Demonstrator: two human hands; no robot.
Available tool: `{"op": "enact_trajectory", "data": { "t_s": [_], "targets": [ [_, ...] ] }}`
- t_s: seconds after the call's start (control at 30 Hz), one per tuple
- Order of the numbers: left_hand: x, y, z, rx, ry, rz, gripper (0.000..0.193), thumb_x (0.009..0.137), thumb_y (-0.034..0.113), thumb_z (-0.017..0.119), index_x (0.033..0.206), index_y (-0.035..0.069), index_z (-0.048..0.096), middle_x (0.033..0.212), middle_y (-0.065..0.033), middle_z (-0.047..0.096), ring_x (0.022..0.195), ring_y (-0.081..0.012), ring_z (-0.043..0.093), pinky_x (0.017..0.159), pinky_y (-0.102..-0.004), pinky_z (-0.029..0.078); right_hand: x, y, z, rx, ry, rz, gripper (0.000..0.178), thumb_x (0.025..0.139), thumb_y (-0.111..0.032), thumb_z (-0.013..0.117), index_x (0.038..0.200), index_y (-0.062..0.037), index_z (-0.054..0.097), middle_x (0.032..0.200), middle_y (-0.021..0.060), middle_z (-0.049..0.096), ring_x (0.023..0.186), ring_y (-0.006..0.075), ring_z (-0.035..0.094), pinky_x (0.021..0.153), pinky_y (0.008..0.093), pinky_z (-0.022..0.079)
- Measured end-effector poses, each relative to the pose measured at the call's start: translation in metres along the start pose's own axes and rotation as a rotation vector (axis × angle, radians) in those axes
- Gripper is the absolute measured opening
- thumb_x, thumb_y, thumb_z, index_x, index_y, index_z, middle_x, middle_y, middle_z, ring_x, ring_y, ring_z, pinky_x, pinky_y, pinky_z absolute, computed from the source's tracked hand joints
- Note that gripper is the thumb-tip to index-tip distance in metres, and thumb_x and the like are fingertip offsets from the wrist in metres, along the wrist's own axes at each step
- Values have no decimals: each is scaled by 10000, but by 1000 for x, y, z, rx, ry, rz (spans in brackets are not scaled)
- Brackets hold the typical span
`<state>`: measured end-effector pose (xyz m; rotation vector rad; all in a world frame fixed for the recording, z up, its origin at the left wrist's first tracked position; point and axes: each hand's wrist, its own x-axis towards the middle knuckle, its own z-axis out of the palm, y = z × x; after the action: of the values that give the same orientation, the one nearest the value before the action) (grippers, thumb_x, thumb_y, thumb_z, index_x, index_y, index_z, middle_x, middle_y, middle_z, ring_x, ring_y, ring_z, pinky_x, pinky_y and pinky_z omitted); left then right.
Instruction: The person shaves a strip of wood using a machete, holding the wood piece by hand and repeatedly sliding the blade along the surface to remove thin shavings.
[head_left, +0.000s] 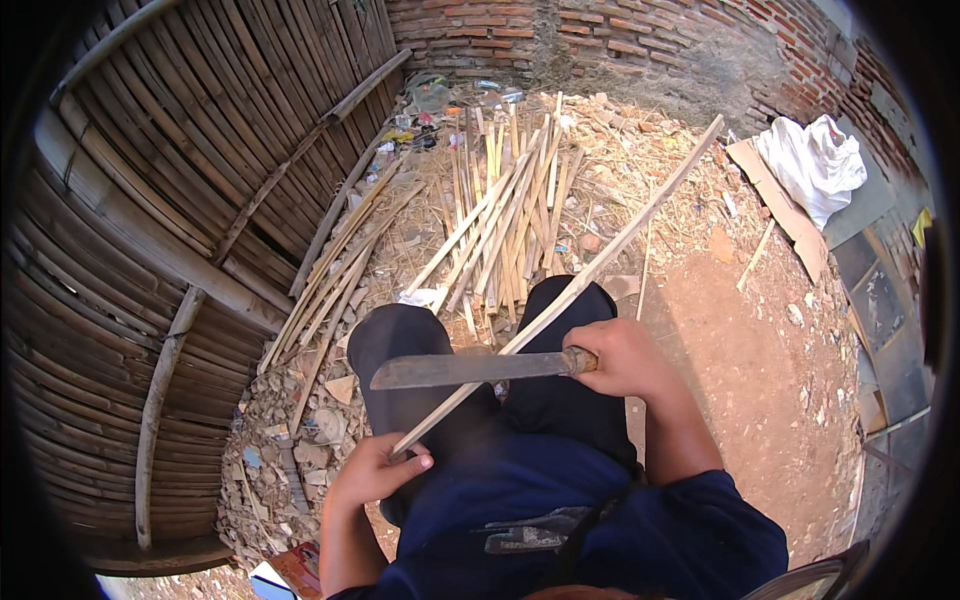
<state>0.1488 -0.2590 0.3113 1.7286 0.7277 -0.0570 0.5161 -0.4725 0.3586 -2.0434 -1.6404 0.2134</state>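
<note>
My right hand [619,358] is closed round the wooden handle of a machete [470,369], its broad dark blade pointing left above my thighs. In my left hand [380,468], the near end of a long pale bamboo strip [622,241] is gripped. The strip slants up from there to the far right, passing by the blade, which covers a short part of it. Whether blade and strip touch I cannot tell.
A heap of split bamboo strips [510,210] lies beyond my knees, with more strips [345,262] along the bamboo wall [150,190] on the left. A brick wall [470,40] closes the far side. At right, a white sack [815,165] rests by a cardboard piece [780,205].
</note>
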Motion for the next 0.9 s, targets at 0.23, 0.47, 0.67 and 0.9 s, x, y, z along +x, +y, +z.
{"op": "enact_trajectory", "data": {
  "t_s": [0.23, 0.47, 0.67, 0.9],
  "targets": [
    [-8, -6, -6, -54, 3, -46, 265, 960, 235, 880, 1091, 28, 779, 867, 33, 707, 793, -55, 602, 704, -259, 486, -10, 27, -33, -75, 384, 326, 325, 841, -297, 882, 997, -60, 723, 836, 188, 714, 821, 431, 715, 720, 504, 557],
    [15, 9, 13, -97, -48, 80, 228, 978, 254, 857, 1022, 50, 765, 753, 78, 587, 690, -32, 496, 609, -247, 384, -3, -5, 10, -7, 60, -130, 221, 788, -174, 802, 976, -93, 719, 831, 144, 714, 803, 401, 716, 694, 482, 552],
    [7, 18, 0, -108, -8, 52, 196, 978, 229, 854, 995, 59, 758, 713, 100, 525, 667, -26, 449, 583, -249, 342, 3, 17, -11, 35, 263, 54, 235, 832, -217, 858, 965, -80, 720, 795, 161, 696, 768, 400, 703, 674, 472, 536],
    [17, 15, 18, -152, 31, 129, 203, 977, 227, 855, 992, 47, 765, 726, 87, 545, 686, -46, 476, 610, -258, 377, 5, 7, -4, 64, 151, 94, 287, 889, -308, 847, 1023, -85, 724, 885, 170, 735, 861, 414, 721, 738, 500, 555]
  ]
}}
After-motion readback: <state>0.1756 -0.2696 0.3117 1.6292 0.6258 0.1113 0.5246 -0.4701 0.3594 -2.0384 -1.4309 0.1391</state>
